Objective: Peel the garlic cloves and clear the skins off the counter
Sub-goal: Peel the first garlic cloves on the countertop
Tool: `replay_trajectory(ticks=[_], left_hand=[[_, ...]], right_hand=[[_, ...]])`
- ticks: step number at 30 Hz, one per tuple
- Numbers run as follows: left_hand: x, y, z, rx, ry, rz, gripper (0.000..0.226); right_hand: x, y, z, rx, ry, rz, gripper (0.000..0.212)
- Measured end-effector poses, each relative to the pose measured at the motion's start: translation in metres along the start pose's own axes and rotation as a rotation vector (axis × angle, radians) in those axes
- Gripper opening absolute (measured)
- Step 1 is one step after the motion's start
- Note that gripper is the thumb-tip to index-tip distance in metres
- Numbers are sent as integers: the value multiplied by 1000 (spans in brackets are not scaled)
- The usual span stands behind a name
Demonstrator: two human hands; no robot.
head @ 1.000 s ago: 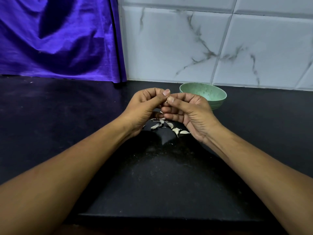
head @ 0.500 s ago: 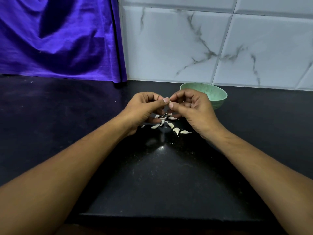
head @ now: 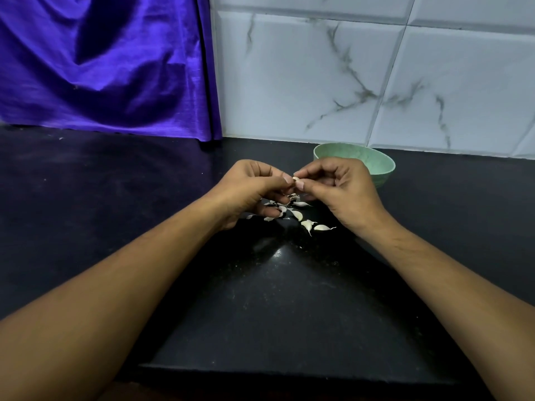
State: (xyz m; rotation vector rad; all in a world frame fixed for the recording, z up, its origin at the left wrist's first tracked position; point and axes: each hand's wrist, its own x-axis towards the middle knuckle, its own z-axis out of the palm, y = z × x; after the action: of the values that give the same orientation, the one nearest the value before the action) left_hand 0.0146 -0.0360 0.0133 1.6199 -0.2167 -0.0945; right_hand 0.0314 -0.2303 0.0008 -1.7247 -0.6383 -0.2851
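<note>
- Your left hand and right hand meet above the black counter, fingertips nearly touching.
- Between them you hold one small pale garlic clove, raised off the counter. Your left thumb and forefinger pinch it from one side, and your right thumb and forefinger pinch it from the other.
- The remaining fingers of both hands are curled inward. Your left hand's lower fingers reach down close to the loose garlic, though whether they touch it cannot be told.
- A small scatter of pale garlic pieces lies on the counter directly under and just in front of your hands. Two plump cloves with thin tails sit at the near right edge of the scatter, beside your right wrist.
- Which of the smaller pieces are cloves and which are skins cannot be told.
- A green bowl stands on the counter just behind your right hand, partly hidden by it. Its contents are not visible.
- A purple cloth hangs at the back left, and white marbled wall tiles run behind the bowl.
</note>
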Motion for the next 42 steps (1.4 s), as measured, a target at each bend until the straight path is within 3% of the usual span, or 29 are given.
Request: replay_trajectory(ticks=[22,26,30,38,42], left_hand=[[0,0,12,-73,155,-88,13],[-1,2,12,-102,127,-77,8],[-1,4,9,-95,90,-46,24],[-1,3,5,-74,47,-40,29],[-2,3,4,-107,61,-56,17]], right_hand=[[0,1,4,-52,-35,-24,11],[1,-1,3,52,-8,-8,10],[4,-4,2,96,-4,10,9],[4,0,0,77,5,31,13],[3,1,1,75,0,57,16]])
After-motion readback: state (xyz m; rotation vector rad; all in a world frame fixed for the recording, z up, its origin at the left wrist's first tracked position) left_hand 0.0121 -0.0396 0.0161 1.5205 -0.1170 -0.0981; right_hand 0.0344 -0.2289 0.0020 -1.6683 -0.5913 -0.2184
